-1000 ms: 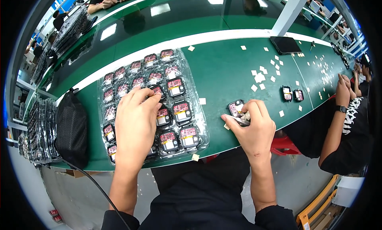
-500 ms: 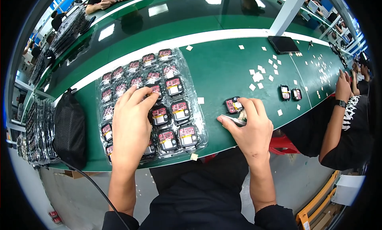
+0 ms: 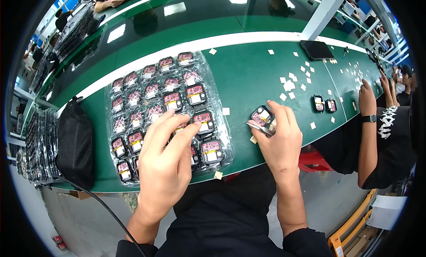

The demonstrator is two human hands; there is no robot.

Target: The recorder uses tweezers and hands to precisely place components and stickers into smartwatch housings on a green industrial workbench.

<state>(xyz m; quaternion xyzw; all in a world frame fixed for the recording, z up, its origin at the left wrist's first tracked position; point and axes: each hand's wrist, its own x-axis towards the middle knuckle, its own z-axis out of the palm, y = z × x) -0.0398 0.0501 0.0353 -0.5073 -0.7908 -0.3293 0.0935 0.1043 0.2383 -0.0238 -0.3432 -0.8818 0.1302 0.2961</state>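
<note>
lining clear tray (image 3: pixel 226 143): black-rimmed devices (image 3: pixel 211 151)

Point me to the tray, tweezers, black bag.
Tray (image 3: pixel 222 135): head view, right rim.
Tweezers (image 3: pixel 265 130): head view, metal arms.
Black bag (image 3: pixel 74 146): head view, middle of its mesh side.

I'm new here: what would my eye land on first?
Probably the clear tray of red-and-black devices, left of centre on the green bench, with the left hand over it. Next, right of centre, the right hand holds a slim metal tool by a separate device. Pale squares lie scattered beyond.
</note>
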